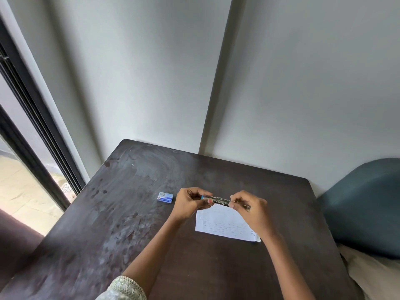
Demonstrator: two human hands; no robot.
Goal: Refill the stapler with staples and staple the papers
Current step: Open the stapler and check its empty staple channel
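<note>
A small metal stapler with a blue end is held level above the dark table, between both hands. My left hand grips its left, blue end. My right hand pinches its right end with thumb and fingers, where a thin metal part sticks out to the right. A blue staple box lies on the table just left of my left hand. The white papers with lines of writing lie flat under my hands, partly hidden by my right wrist.
The table stands against a grey wall in a corner. A dark window frame runs along the left. A blue cushion and a beige fabric sit off the table's right edge.
</note>
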